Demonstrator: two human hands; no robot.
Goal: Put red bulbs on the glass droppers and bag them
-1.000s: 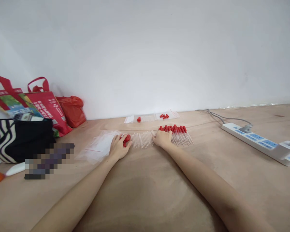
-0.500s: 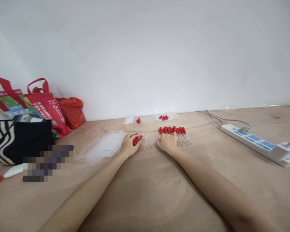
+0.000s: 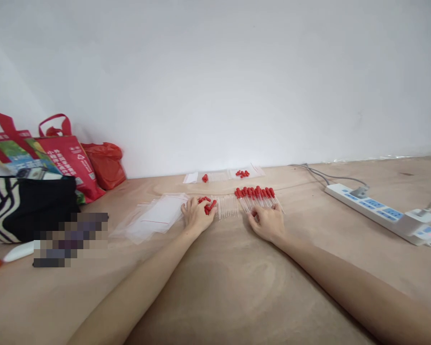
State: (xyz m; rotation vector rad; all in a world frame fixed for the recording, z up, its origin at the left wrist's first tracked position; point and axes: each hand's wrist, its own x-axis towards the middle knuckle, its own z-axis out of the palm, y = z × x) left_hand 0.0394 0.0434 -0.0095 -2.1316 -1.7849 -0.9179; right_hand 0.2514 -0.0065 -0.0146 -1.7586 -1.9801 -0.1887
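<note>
My left hand (image 3: 198, 216) rests with its fingers spread around a small pile of red rubber bulbs (image 3: 210, 207), touching them. Right of that pile, thin clear tubes (image 3: 228, 206) lie side by side in a row. Farther right are several droppers (image 3: 256, 193), clear tubes with red bulbs on their far ends. At the near ends of these droppers is my right hand (image 3: 270, 222), its fingers curled and closed. What its fingertips hold, if anything, is hidden.
Flat clear plastic bags (image 3: 154, 218) lie left of my left hand. Near the wall are more bagged tubes and red bulbs (image 3: 242, 173). A white power strip (image 3: 371, 206) with a grey cable sits at right; shopping bags (image 3: 70, 163) and a black bag (image 3: 36, 206) stand at left.
My right hand has moved right and nearer to me, from the left edge of the red-bulbed droppers to their near ends. My left hand has shifted slightly right with the pile of bulbs.
</note>
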